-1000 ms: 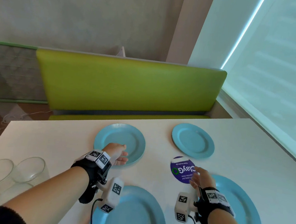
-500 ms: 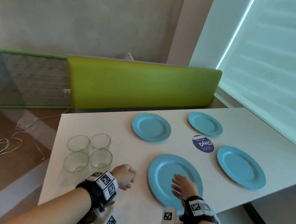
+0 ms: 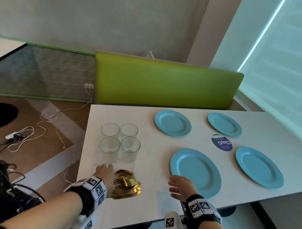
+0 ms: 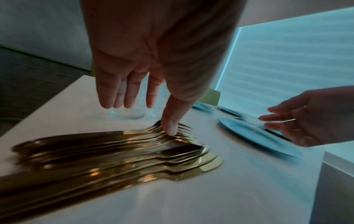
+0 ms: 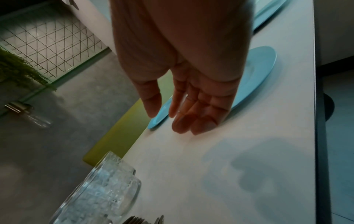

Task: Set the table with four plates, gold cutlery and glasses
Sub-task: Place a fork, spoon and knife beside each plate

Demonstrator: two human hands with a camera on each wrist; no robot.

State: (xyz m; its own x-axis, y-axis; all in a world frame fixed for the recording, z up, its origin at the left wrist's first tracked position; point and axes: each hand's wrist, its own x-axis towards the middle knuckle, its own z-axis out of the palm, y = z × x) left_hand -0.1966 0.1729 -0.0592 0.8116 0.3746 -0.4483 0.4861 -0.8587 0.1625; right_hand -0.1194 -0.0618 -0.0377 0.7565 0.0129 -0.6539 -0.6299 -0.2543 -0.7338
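the left hand (image 4: 153, 50), fingers (image 4: 132, 94) straight and spread, presses its thumb on the pile of gold metal cutlery (image 3: 126, 185) at the white worktop's (image 3: 156, 205) near edge, just before four clear glasses (image 3: 119, 142). the right hand (image 3: 181, 188) hovers, fingers loosely spread, beside the nearest round blue plate (image 3: 196, 170).

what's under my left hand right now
The pile of gold cutlery; your left hand hovers open, thumb touching the fork tines. The table under the pile is covered.

Glossy gold metal cutlery (image 4: 118, 153); clear glasses (image 3: 119, 142)
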